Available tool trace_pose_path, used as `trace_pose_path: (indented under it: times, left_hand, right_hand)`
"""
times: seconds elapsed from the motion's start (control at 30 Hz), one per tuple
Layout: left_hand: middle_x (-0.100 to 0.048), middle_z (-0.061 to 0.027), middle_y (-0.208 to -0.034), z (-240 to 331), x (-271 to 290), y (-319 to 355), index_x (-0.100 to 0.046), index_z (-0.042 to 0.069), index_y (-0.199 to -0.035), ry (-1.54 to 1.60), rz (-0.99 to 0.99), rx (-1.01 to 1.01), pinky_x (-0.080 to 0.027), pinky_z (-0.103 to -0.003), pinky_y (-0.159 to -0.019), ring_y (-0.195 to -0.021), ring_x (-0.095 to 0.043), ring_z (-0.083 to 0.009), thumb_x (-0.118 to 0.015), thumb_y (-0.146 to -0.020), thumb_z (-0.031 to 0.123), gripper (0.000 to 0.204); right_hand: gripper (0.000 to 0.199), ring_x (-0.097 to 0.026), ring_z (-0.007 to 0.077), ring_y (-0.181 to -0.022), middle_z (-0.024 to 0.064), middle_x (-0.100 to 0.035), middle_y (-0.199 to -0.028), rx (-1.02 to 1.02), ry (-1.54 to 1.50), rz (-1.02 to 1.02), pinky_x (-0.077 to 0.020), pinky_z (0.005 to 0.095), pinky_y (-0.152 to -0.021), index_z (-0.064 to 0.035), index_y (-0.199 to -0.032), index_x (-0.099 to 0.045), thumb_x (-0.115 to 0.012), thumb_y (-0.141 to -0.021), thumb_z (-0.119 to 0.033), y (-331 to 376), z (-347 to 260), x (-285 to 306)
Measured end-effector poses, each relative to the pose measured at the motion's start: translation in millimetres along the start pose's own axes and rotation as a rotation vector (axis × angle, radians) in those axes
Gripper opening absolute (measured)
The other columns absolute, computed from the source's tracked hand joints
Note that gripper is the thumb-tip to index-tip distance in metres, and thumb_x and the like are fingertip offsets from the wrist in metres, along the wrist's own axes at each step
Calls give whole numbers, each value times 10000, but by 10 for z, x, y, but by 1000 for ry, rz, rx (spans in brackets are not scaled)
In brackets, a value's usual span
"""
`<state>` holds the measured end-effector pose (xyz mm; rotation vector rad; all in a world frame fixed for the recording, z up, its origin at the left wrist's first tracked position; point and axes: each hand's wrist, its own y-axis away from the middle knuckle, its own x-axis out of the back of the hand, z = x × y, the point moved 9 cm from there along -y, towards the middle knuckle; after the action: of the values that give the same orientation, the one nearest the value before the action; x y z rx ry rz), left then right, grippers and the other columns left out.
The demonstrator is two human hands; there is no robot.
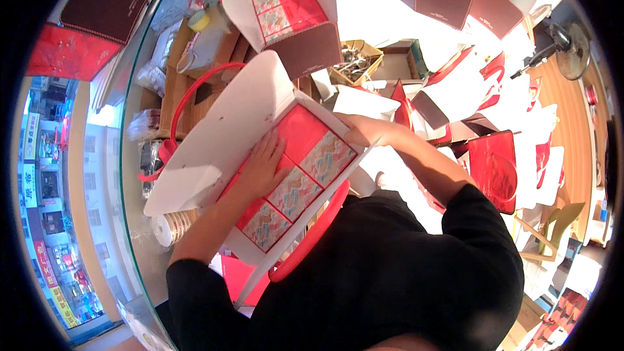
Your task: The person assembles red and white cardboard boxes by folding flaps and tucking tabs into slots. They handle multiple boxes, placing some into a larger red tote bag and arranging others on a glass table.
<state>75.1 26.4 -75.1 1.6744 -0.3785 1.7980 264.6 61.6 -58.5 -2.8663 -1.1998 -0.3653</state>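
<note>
The box lies tilted between the person's two hands, close against the torso, its broad white lid thrown back beyond the left wrist. It looks like stiff card, so the walls should keep their shape, though a hard squeeze might crease the lid or a rim. The snug red-and-patterned packs inside probably add some weight; their smooth, faintly shiny faces may be a little slippery. Opposite side walls, or support from underneath, would likely make a safer hold than the loose lid.

The left hand lies flat over the red part of the packs, fingers extended, thumb held away from them, palm down and gripping nothing visible. The right hand is at the box's right end, touching the wall near its far corner; its fingertips are partly hidden, so whether they pinch the rim cannot be told.

Beyond the left hand and the lid curves a red strap. Farther ahead of both hands stands a second open box with similar packs, and nearer the left forearm sits a pale spool.
</note>
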Motion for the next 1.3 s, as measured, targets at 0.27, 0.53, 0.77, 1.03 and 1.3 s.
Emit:
trace_pose_path:
  times: [0.27,0.53,0.77,1.03,1.3]
  left_hand:
    - [-658,-122,-923,-94,1107,1501,-578,-32,-1126,806,422,624,-463,-347,-816,-862,-603,-241,-505,-921,338,428]
    - [-463,-104,-1326,863,-965,1543,-333,79,-1382,2005,617,712,-373,-403,-988,-1193,-455,-262,-391,-904,559,680]
    - [-400,-143,-1370,1742,-614,336,-233,31,-1407,1577,328,432,-287,-362,-1055,-1265,-377,-240,-300,-965,483,636]
    - [-330,-149,-1427,1962,1048,-1548,-264,-6,-1402,1307,439,-23,-191,-321,-1087,-1330,-279,-232,-356,-978,302,532]
    - [-444,-108,-1328,1614,1588,-1221,-413,-6,-1311,1127,971,-41,-282,-320,-1045,-1220,-415,-199,-377,-983,267,429]
  right_hand:
    - [563,-568,185,-992,124,-601,-1135,-168,-107,102,-450,300,-848,-28,-1338,-414,-489,-786,-105,900,209,460]
    - [522,-517,121,-945,47,-582,-1013,-338,-422,159,-425,243,-809,-4,-1222,-502,-502,-703,-57,1705,806,741]
    - [487,-533,98,-868,27,-588,-1015,-387,-219,511,-439,230,-737,-20,-1225,-509,-500,-739,-53,3125,1105,1641]
    - [490,-563,205,-1056,109,-570,-1171,-79,-740,928,-468,352,-884,-39,-1252,-491,-603,-797,-182,4304,1149,1778]
    - [495,-537,258,-1098,83,-491,-1272,121,-879,1258,-458,436,-920,-125,-1318,-396,-550,-888,-317,2592,1173,1779]
